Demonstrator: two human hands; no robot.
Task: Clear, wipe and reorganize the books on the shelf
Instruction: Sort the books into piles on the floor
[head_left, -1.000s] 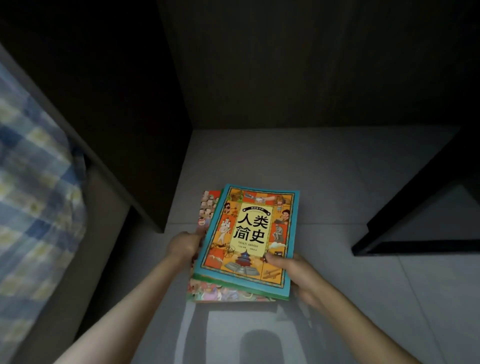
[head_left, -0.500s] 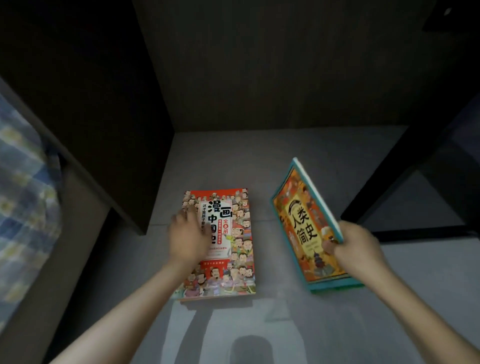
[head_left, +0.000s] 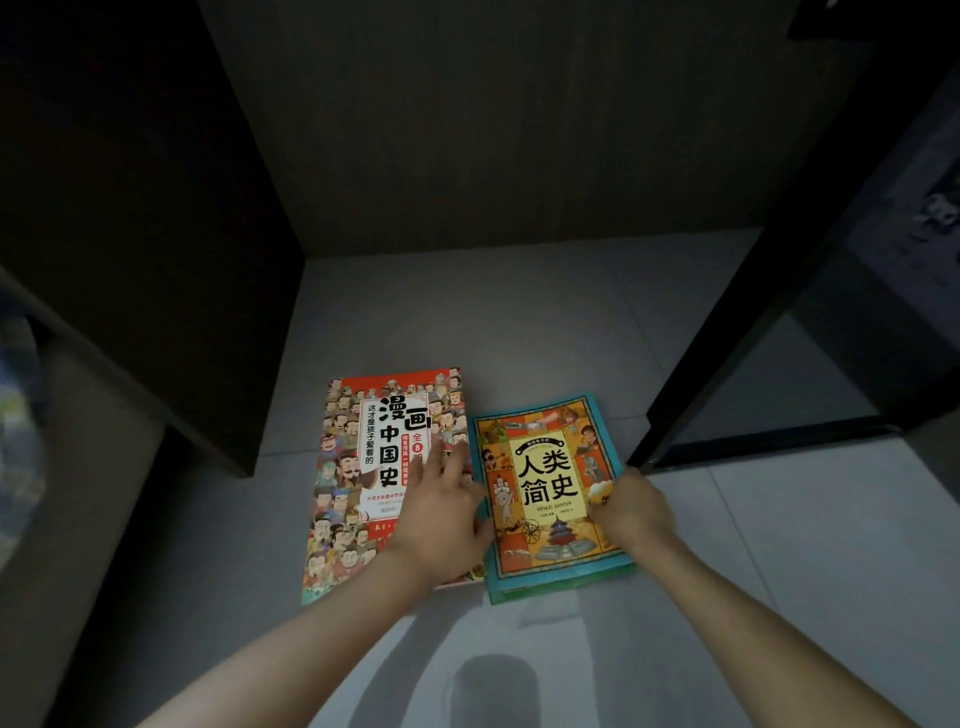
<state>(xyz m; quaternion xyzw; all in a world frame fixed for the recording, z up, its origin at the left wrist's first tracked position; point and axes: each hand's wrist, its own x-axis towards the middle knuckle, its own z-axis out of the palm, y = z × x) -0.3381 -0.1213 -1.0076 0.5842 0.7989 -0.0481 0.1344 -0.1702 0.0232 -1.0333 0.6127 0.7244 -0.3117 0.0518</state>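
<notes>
1. Books lie flat side by side on the grey floor (head_left: 519, 322): a red book (head_left: 374, 467) on the left and a blue book (head_left: 550, 483) on the right. Their long sides almost touch.
2. The left hand (head_left: 441, 514) rests flat on the red book, near its right side. Its fingers are spread out.
3. The right hand (head_left: 634, 512) pinches the right side of the blue book, with the thumb on the cover. The other fingers are hidden.
4. A green edge (head_left: 519, 596) peeks out under the blue book. It may be one more book, but I cannot tell.
5. A dark shelf wall (head_left: 156, 234) stands on the left. A black frame (head_left: 753, 322) stands on the right, near the blue book's top corner.
6. What could go wrong, I think:
   - If the right hand lifts the blue book by one side only, the soft cover may bend or the pages may flop open.
   - The thing under it may slide out and fall back.
   - A push to the right may bump the blue book into the black frame.
   - If the left hand shoves sideways, the red book may ride over the blue one and crease it.
</notes>
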